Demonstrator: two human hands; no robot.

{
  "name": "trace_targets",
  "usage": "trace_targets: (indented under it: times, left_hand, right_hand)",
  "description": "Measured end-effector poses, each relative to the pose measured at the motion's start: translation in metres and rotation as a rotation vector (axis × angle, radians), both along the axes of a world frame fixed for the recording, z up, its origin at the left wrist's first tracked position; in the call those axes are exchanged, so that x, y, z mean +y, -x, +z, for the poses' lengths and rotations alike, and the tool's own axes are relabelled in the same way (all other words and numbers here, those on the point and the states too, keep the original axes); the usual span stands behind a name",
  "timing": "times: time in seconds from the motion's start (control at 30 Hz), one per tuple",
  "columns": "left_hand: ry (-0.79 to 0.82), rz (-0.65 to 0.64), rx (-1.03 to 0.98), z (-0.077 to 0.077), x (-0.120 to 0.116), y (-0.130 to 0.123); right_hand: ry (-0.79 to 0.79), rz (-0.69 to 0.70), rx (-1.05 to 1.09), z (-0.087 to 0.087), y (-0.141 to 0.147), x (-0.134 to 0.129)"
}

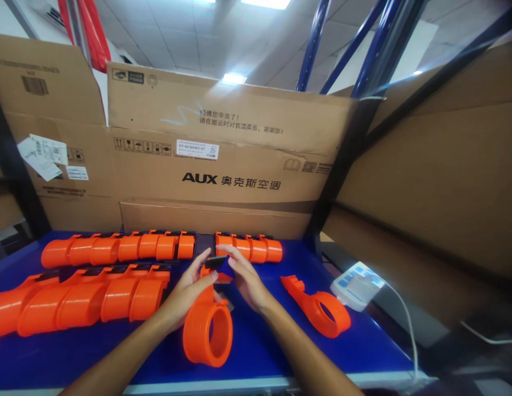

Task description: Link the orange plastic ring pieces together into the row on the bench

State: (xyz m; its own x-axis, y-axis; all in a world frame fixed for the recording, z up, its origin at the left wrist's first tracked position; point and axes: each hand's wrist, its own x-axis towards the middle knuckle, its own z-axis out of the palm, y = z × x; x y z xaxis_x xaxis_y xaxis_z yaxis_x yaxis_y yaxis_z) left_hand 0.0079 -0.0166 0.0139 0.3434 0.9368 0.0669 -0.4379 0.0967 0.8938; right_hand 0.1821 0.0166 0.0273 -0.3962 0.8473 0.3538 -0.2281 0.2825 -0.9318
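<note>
In the head view my left hand (190, 290) is closed round the upper end of an orange tape dispenser (208, 335), whose empty round hub hangs down toward me. A black strip (216, 262) lies across the top of this dispenser, by my left fingertips. My right hand (246, 278) pinches a small blue piece (228, 267) at the right side of the same end. The fingers partly hide where the blue piece meets the dispenser. Another orange tape dispenser (322, 311), without a black strip that I can see, lies on the blue table to the right.
Several orange dispensers with black parts stand in a front row (80, 302) at left and back rows (146, 247) along the blue table (256, 357). A white device (357, 286) with a cable sits at right. A cardboard sheet (223, 154) closes off the back, beside dark posts.
</note>
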Motion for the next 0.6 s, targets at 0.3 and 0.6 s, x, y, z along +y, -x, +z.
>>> trace_targets:
  times: [0.3,0.6]
  left_hand:
    - [0.009,-0.059,0.0,-0.005,-0.003,-0.001]
    - [0.001,0.025,0.037,-0.007,0.005,0.001]
  right_hand:
    - [0.062,0.046,0.039,-0.004,0.009,-0.008]
    - [-0.11,-0.097,-0.057,-0.004,0.016,-0.011]
